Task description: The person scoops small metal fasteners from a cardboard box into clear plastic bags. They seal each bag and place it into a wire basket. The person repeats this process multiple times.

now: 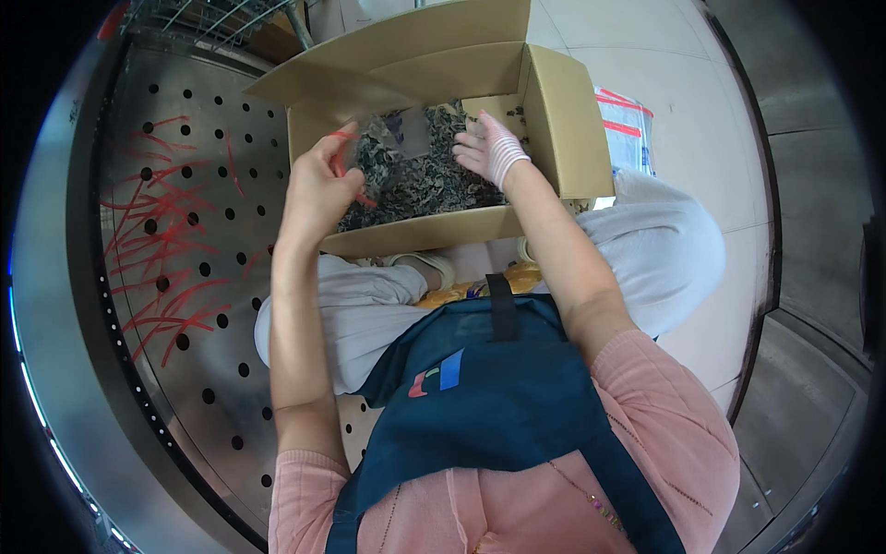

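Note:
A cardboard box (565, 120) stands with its flaps up between my knees, holding dark, crinkled dried pieces (452, 185) that look like dried fungus. My left hand (323, 189) is closed at the box's left side, at the edge of a clear plastic bag (377, 152) with dark pieces in or behind it. Thin red strips (339, 164) show at its fingers; their far ends are hard to make out. Over the box's right part is my right hand (494, 155), in a pink-and-white striped glove with bare fingertips. Its fingers are stretched and apart, close to the dried pieces.
Many loose red strips (166, 235) lie on a perforated metal panel (242, 369) at the left. A white package with red stripes (626, 120) sits right of the box on the tiled floor (701, 166). A wire rack (208, 20) stands at the far left.

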The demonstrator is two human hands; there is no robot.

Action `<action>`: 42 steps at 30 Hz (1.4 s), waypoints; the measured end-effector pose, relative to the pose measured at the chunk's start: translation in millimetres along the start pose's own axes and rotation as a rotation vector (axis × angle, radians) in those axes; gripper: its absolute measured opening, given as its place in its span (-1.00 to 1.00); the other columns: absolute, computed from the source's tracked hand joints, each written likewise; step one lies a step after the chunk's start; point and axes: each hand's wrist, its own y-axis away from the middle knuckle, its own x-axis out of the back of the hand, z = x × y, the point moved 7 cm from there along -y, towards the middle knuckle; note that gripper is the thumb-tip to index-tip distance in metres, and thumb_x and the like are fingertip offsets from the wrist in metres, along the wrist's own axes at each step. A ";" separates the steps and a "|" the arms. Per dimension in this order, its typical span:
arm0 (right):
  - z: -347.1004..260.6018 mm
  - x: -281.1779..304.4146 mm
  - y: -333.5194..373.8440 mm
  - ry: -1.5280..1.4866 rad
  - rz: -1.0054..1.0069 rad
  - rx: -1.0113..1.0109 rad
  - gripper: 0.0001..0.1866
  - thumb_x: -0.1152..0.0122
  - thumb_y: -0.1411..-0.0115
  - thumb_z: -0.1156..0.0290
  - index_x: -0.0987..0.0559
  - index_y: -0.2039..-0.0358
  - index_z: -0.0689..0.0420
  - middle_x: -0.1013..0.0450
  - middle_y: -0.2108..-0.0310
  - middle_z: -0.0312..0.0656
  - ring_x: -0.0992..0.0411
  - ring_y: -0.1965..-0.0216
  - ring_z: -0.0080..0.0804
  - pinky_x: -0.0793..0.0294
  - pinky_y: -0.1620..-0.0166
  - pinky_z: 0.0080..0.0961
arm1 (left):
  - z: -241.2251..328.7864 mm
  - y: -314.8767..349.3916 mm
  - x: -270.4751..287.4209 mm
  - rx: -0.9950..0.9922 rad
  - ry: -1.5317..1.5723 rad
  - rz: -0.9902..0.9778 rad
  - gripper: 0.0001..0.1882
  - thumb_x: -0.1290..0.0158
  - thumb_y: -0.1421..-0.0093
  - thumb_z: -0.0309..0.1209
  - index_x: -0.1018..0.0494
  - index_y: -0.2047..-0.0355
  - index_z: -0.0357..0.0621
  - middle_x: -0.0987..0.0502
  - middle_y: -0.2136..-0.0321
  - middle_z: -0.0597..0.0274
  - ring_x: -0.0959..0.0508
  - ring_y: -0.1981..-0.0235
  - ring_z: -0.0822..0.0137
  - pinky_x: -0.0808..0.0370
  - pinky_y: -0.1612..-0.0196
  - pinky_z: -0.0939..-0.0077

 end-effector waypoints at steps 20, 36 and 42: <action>55.0 -9.8 -52.2 2.127 -0.212 -0.224 0.39 -0.58 0.43 -0.23 -0.10 -0.40 0.00 -0.04 -0.34 0.22 -0.17 -0.30 0.15 -0.28 -0.29 -0.15 | -64.1 -25.9 -68.3 0.081 0.206 0.077 -0.33 -0.05 0.06 -0.59 -0.41 -0.17 -0.26 -0.30 0.61 0.42 -0.28 0.58 0.57 -0.33 0.46 0.64; 66.6 -2.3 -35.5 2.032 -0.176 -0.366 0.05 -0.45 0.31 -0.07 -0.39 -0.23 0.15 -0.39 -0.18 0.04 -0.38 -0.18 -0.09 -0.40 -0.19 -0.26 | -109.9 -23.8 -69.5 0.147 0.081 0.150 -0.32 -0.09 0.06 -0.55 -0.41 -0.19 -0.19 -0.52 0.44 0.10 -0.47 0.53 0.38 -0.49 0.29 0.47; 66.2 16.7 -49.0 2.057 -0.236 -0.331 0.07 -0.45 0.34 0.18 -0.31 -0.27 0.20 -0.48 -0.06 0.08 -0.47 -0.06 -0.06 -0.48 -0.07 -0.26 | -113.3 -23.3 -72.5 0.148 0.018 0.131 -0.32 -0.12 0.07 -0.52 -0.42 -0.18 -0.16 -0.54 0.37 0.04 -0.53 0.47 0.25 -0.50 0.24 0.39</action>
